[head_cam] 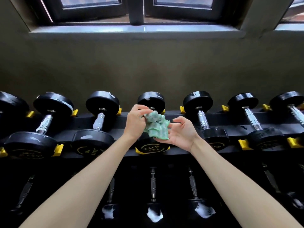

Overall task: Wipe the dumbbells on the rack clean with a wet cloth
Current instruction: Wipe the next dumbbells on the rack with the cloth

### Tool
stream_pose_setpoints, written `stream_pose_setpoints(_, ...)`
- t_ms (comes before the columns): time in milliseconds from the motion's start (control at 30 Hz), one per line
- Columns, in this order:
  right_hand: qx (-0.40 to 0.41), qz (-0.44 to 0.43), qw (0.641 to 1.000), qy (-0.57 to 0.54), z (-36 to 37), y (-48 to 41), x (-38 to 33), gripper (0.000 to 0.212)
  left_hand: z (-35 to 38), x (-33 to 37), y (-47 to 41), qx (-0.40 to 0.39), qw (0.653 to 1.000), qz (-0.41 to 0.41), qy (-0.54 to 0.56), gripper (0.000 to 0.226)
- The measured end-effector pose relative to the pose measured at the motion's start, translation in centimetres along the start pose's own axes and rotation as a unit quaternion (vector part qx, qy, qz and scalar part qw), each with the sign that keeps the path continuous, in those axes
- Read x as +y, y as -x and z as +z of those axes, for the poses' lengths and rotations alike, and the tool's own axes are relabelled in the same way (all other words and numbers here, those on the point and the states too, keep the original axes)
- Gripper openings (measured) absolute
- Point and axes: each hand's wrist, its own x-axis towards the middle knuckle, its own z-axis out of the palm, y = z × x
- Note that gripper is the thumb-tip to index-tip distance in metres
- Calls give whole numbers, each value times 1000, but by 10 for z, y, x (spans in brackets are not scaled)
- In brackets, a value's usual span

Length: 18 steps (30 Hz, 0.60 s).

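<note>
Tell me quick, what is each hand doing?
Left hand: grips the cloth.
Right hand: open, palm up, touching the cloth's lower end.

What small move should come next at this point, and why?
Probably lower the green cloth onto the far head of the middle dumbbell, which shows a pale smear. The left hand pinches the crumpled cloth and the right hand supports it from below, both directly over that dumbbell.
</note>
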Motion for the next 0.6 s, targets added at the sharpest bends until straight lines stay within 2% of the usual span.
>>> stream_pose_setpoints(100, 11, -8, 998, -56, 6, -7, -5, 81, 5, -4, 2, -67, 992, 90, -65, 45)
stream_pose_setpoints(200, 36, -32, 996, -75, 9, -16, -11, 75, 6, -4, -5, -187, 980, 53, -47, 41)
stream_pose_setpoints(267, 46, -48, 995, -79, 11, -23, -14, 73, 7, -1, -13, -225, 974, 16, 19, 41)
stream_pose_setpoints(333, 48, -66, 992, -93, 12, -31, -16, 70, 8, 2, -24, -201, 973, -23, 110, 35)
stream_pose_setpoints(367, 54, -73, 991, -99, 13, -36, -17, 67, 9, 2, -29, -181, 976, -25, 119, 29)
stream_pose_setpoints(433, 75, -91, 988, -95, 14, -46, -23, 59, 11, -4, -43, -142, 987, 16, 72, 10)
stream_pose_setpoints(600, 130, -110, 985, -4, 8, -67, -30, 32, 17, -26, -69, -118, 991, 63, 5, 52)
